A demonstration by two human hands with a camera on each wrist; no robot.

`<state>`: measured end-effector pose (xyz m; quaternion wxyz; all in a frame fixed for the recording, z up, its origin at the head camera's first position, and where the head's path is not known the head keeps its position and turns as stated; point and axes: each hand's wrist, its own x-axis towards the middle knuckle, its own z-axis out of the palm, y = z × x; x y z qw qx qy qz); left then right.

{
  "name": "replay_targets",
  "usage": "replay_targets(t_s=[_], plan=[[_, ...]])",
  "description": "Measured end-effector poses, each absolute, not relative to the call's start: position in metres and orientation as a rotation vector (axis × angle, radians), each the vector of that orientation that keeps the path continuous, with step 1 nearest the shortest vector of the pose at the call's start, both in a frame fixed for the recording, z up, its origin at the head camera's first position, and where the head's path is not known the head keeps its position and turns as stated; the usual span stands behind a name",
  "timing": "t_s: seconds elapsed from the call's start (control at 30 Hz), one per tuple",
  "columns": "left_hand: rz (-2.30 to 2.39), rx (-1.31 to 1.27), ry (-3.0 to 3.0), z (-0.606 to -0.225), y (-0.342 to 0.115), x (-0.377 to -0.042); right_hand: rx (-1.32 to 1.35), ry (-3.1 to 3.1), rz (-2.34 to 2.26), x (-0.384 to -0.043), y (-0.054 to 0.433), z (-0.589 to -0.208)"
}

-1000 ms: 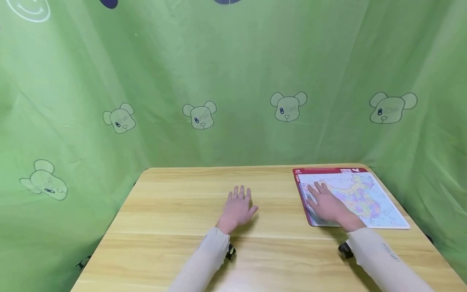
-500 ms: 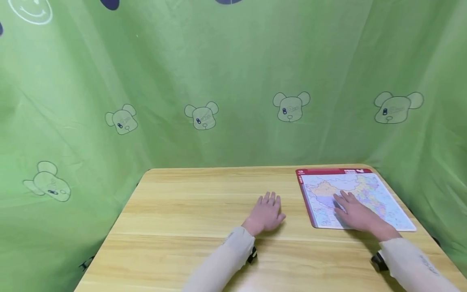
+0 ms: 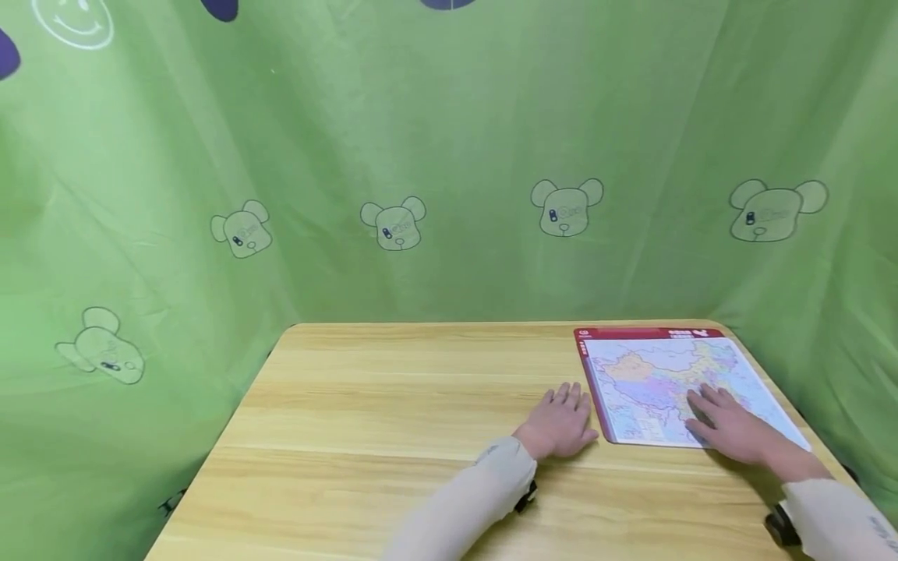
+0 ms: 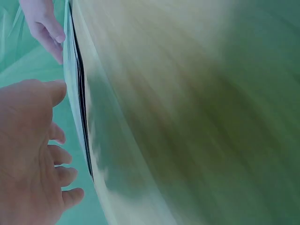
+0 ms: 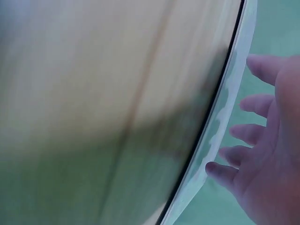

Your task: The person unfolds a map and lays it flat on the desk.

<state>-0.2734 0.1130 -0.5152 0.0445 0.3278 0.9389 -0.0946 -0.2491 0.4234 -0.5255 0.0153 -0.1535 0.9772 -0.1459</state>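
A flat map board [image 3: 645, 382] with a red band along its top and left sides lies at the right of the table. My right hand [image 3: 737, 432] hovers over its lower right part, palm down and fingers spread, hiding some of the printed map. Just left of the board's lower left corner is my left hand [image 3: 559, 425], also palm down with its fingers extended. Both wrist views show the board edge-on as a thin dark-edged strip. In the right wrist view, a gap separates the fingers [image 5: 251, 133] from the board's surface. Neither hand holds anything.
A light wooden table [image 3: 351, 421] spreads beneath the hands. Around its back and sides hangs a green curtain [image 3: 463, 140] printed with bear heads. Small dark wrist cameras [image 3: 782, 523] sit under both cuffs.
Both hands have moved to the right and toward the near edge. The left went from mid-table to beside the board; the right crossed from the board's left part to its lower right.
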Motion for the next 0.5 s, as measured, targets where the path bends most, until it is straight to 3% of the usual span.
replay_targets(t_s=[0.5], plan=[[-0.401, 1.006, 2.802, -0.517, 0.154, -0.265, -0.433, 3.045, -0.382, -0.236, 0.449, -0.525]])
